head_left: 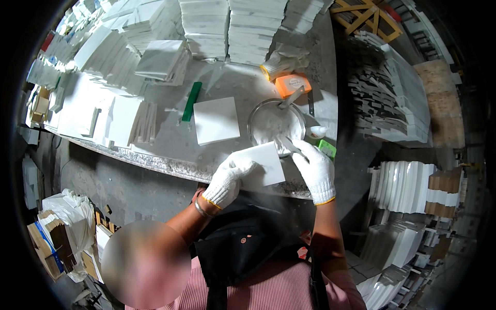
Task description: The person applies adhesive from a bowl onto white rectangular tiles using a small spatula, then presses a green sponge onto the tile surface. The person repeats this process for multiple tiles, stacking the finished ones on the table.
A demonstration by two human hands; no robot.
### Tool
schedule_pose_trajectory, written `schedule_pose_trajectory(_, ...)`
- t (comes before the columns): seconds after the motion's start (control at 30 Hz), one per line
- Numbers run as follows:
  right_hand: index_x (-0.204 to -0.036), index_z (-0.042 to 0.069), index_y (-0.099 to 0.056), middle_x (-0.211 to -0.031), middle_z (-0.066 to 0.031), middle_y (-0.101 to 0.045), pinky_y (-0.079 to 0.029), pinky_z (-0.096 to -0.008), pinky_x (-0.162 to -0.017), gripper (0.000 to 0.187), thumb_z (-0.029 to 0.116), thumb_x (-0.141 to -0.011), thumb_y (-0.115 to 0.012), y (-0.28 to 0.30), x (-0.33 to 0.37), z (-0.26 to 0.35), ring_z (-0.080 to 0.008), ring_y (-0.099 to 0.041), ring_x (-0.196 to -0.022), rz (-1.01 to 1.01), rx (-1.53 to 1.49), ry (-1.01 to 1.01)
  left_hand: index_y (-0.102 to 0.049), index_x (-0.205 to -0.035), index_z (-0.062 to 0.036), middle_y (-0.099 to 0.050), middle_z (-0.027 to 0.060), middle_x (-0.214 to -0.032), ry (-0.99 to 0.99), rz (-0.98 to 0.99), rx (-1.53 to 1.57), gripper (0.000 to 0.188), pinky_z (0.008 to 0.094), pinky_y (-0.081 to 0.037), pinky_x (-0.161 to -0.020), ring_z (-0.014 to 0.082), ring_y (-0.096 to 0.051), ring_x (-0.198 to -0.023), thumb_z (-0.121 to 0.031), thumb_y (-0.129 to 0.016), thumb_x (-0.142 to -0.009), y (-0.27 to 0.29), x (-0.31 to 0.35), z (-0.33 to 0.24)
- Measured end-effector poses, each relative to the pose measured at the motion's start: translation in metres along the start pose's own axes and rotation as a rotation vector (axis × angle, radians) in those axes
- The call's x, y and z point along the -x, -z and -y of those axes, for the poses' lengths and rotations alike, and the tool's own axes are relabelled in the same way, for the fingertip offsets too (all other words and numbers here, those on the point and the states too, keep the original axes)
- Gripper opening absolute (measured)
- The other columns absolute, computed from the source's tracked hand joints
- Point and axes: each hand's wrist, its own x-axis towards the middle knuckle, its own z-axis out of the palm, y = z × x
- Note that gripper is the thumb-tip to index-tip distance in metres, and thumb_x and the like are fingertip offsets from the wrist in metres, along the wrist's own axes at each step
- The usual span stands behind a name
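Note:
My left hand [229,179], in a white knit glove, grips a white square stone tile [267,164] by its left side, thumb on top. In the same kind of glove, my right hand [313,168] is closed on a small putty knife [287,145], whose blade lies at the near rim of a metal bowl [249,125], just past the tile. White paste [276,123] fills part of the bowl. A metal tool with a flat handle [293,97] leans in it. Another white tile [217,121] lies flat on the table, left of the bowl.
A green bar [191,102] lies beside the flat tile. Behind the bowl are an orange box [292,85] and a spare glove [278,67]. A green box [326,149] and a small white cup [315,132] stand right. Tile stacks [256,31] line the back and left.

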Motion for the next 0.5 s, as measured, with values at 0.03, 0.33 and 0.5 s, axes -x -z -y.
schedule_pose_trajectory(0.03,-0.115,0.008,-0.069,-0.104,-0.0111,-0.072,-0.054,-0.0329,-0.079,0.03,0.012,-0.085,-0.07,0.001,-0.001,0.001,-0.0236,-0.07,-0.091,0.0,-0.041,-0.017,-0.052,-0.127,0.0003,-0.065,0.0106,-0.111,-0.007,-0.008,-0.001,0.039,0.0354,-0.054,-0.09,0.0202,-0.065,-0.102,-0.011,-0.067,-0.092,0.001,-0.001,0.001)
schedule_pose_trajectory(0.33,-0.107,0.003,-0.072,-0.08,-0.0031,-0.068,-0.046,-0.023,-0.056,0.021,0.008,-0.087,-0.067,0.009,-0.01,0.002,-0.0074,-0.059,-0.062,-0.093,-0.364,-0.193,-0.053,-0.127,-0.0001,-0.065,0.0101,-0.114,0.022,-0.077,0.035,0.04,0.0356,-0.052,-0.093,0.0204,-0.064,-0.103,-0.011,-0.067,-0.092,0.007,-0.006,0.008)
schedule_pose_trajectory(0.5,-0.107,0.002,-0.072,-0.082,-0.0033,-0.069,-0.047,-0.0225,-0.057,0.021,0.007,-0.088,-0.066,-0.004,-0.017,-0.001,-0.0075,-0.06,-0.063,-0.117,-0.509,-0.216,-0.052,-0.128,-0.0002,-0.064,0.0098,-0.116,-0.002,-0.057,0.037,0.042,0.0356,-0.052,-0.094,0.0198,-0.063,-0.106,-0.013,-0.068,-0.092,0.008,-0.007,0.009)
